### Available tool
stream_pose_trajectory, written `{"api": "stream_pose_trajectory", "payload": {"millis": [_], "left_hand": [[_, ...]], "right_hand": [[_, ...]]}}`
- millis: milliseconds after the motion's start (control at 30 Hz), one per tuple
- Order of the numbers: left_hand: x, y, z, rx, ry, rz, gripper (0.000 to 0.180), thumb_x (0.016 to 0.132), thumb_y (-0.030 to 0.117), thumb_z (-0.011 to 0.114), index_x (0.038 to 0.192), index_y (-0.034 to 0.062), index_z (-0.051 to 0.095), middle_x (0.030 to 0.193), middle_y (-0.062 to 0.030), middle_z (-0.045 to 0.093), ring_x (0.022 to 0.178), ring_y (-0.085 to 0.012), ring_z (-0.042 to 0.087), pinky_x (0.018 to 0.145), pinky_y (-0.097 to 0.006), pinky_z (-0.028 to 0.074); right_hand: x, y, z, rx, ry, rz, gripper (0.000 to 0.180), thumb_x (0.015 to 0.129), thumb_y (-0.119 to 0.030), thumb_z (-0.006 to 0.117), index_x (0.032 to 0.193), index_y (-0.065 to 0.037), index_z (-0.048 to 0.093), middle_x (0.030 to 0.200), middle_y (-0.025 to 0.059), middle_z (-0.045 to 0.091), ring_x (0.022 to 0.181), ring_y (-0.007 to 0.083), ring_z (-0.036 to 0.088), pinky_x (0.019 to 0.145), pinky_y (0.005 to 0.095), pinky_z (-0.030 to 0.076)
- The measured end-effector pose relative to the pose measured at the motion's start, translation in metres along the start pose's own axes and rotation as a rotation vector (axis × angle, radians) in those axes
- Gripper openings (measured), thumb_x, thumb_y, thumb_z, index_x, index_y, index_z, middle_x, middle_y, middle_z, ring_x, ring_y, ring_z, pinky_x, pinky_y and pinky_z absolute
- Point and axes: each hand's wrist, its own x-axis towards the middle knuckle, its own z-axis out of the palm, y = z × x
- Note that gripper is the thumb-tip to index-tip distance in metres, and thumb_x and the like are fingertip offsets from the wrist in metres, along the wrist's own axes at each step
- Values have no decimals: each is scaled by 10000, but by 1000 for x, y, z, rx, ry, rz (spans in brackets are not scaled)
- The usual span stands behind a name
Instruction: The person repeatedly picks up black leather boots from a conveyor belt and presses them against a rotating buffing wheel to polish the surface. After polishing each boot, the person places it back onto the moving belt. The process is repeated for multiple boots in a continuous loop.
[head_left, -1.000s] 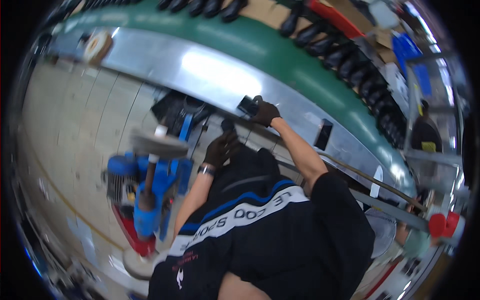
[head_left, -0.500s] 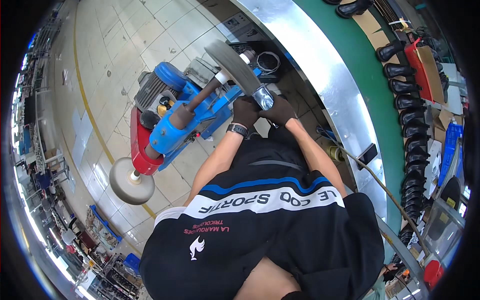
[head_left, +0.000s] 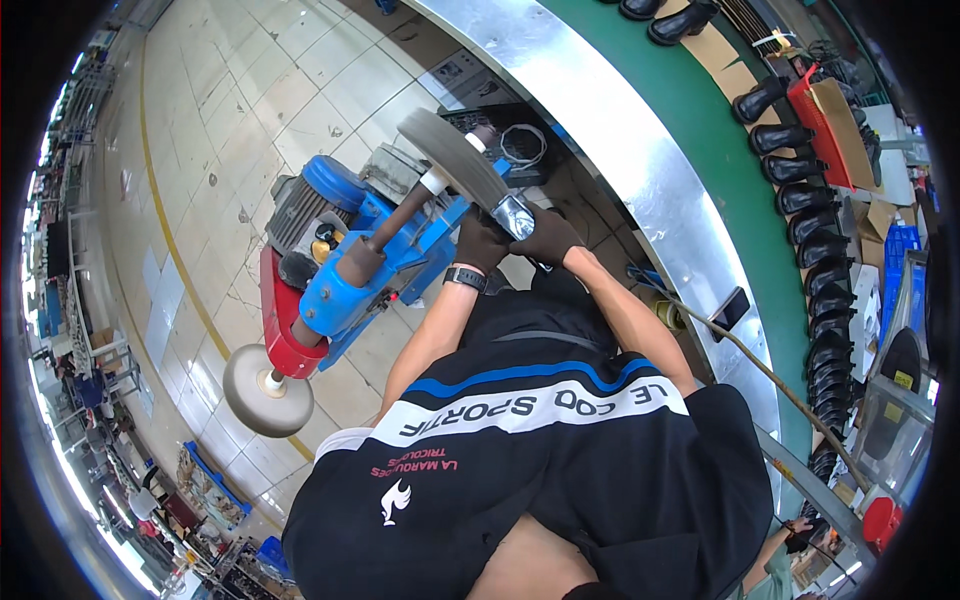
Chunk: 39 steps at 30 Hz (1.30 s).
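Note:
In black gloves, my left hand [head_left: 482, 243] and my right hand [head_left: 550, 236] close from either side round a glossy black shoe [head_left: 515, 218]. Its shiny toe meets the lower edge of a grey buffing wheel [head_left: 455, 155]; the rest of it is mostly hidden by my gloves. The wheel sits on the shaft of a blue polishing machine [head_left: 350, 270], left of my hands. At the shaft's other end is a pale round buffing wheel [head_left: 268, 390], apart from my hands.
To the right runs a metal-edged bench [head_left: 620, 130] with a green conveyor belt [head_left: 690, 150]. Several black shoes [head_left: 810, 222] line its far side. A phone [head_left: 730, 310] lies on the metal edge. A thin pole [head_left: 780, 385] crosses it. A black crate [head_left: 520, 150] stands beyond the wheel.
The view has shifted slightly. My hands stay closed on the shoe at the wheel, and the shoe appears turned a little, with its glossy toe lower against the wheel's edge.

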Motion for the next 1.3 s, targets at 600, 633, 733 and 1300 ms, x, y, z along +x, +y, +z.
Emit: {"api": "stream_pose_trajectory", "payload": {"millis": [600, 633, 733, 1300], "left_hand": [[-10, 18, 7, -164, 57, -76, 552, 818, 95, 731, 1294, -29, 478, 1288, -117, 615, 1188, -209, 593, 1015, -339, 469], [-11, 22, 8, -61, 48, -81, 555, 817, 97, 733, 1295, -25, 478, 1287, -115, 616, 1189, -207, 592, 1014, -338, 469], [-15, 10, -9, 237, 43, -72, 559, 808, 111, 751, 1287, -14, 490, 1254, -101, 634, 1187, -208, 589, 1009, -350, 471], [-135, -94, -86, 125, 204, -1119, 393, 961, 428, 505, 1180, 107, 556, 1118, -103, 646, 954, -301, 642, 721, -456, 529]], "right_hand": [[16, 9, 5, -17, -55, -43, 950, 554, -494, 765, 1330, -13, 500, 1141, 251, 649, 1051, 368, 643, 909, 416, 512], [15, 8, 4, -20, -56, -32, 953, 549, -495, 767, 1324, -8, 503, 1143, 250, 648, 1051, 368, 643, 909, 416, 512], [11, -10, -1, -3, -91, -5, 952, 529, -504, 775, 1296, -2, 521, 1144, 243, 650, 1052, 369, 642, 911, 415, 511], [-81, 250, -126, -104, 675, 653, 455, 628, -312, 759, 985, -63, 625, 984, 201, 619, 941, 387, 620, 823, 487, 521]]}}
